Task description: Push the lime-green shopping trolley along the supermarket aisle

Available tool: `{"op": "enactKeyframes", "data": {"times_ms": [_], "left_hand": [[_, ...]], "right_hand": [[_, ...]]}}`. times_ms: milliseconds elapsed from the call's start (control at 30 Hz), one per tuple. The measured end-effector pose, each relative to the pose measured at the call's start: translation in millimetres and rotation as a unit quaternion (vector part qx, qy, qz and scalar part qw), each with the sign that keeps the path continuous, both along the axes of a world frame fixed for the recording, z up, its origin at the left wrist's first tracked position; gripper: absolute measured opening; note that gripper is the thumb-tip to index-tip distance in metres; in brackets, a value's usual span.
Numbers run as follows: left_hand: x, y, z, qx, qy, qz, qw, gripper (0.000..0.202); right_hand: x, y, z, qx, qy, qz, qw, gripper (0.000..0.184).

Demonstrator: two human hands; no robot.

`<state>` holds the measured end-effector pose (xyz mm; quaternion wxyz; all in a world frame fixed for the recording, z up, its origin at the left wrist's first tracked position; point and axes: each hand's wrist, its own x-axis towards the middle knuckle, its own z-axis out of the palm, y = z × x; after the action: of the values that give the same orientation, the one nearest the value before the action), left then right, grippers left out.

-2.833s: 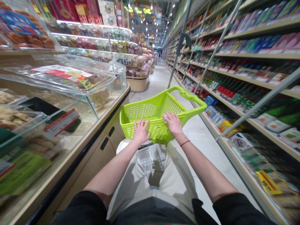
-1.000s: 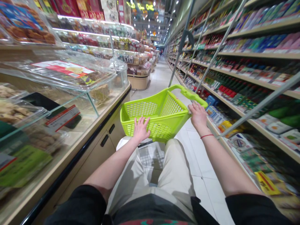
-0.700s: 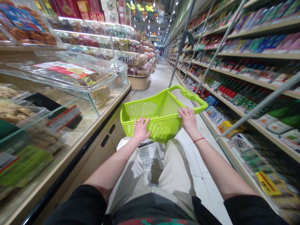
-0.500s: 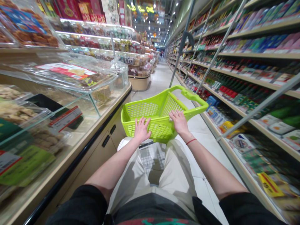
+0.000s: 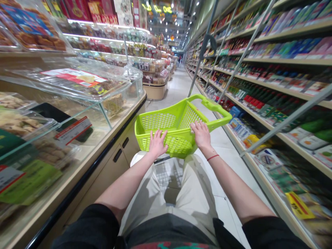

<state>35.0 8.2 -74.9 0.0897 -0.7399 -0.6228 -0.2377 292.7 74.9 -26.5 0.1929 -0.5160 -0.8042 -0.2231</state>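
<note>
A lime-green plastic shopping basket (image 5: 181,141) with perforated sides and a looped handle is in front of my knees. The part of its inside that shows holds nothing. My left hand (image 5: 157,143) lies on the near rim and side, fingers spread and pointing away from me. Farther right, near the handle end, my right hand (image 5: 201,134) rests over the same rim with its fingers stretched out. Neither hand is wrapped round the handle. A red string circles my right wrist. Below the basket, part of a dark bar shows between my legs.
On the left runs a glass-fronted display counter (image 5: 103,117) with packaged food and a dark rail. Tall shelves (image 5: 280,88) of bottles and packets line the right, with slanting metal poles (image 5: 249,45) before them. A tiled aisle (image 5: 178,77) leads away between them.
My right hand has slid slightly to the right along the rim. My left hand stays on the basket's near side, and the basket looks nearly unmoved.
</note>
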Motion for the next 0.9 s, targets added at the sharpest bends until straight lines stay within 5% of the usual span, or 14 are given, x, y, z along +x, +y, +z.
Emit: {"op": "enactKeyframes", "data": {"times_ms": [267,467,633,900], "left_hand": [[0,-1,0.5,-0.001,0.002,0.001,1.000,0.075],[0,-2,1.7,-0.007,0.006,0.005,1.000,0.074],[0,-2,4.1,-0.014,0.008,0.023,1.000,0.073],[-3,-3,5.1,-0.010,0.026,0.032,0.999,0.073]], "right_hand": [[-53,-12,-8.3,-0.046,-0.027,0.052,0.997,0.050],[-14,-5,5.3,-0.040,-0.006,0.037,0.998,0.051],[1,3,0.2,-0.006,0.046,0.007,0.999,0.050],[-58,-10,-14.7,-0.031,0.010,0.048,0.998,0.047]]}}
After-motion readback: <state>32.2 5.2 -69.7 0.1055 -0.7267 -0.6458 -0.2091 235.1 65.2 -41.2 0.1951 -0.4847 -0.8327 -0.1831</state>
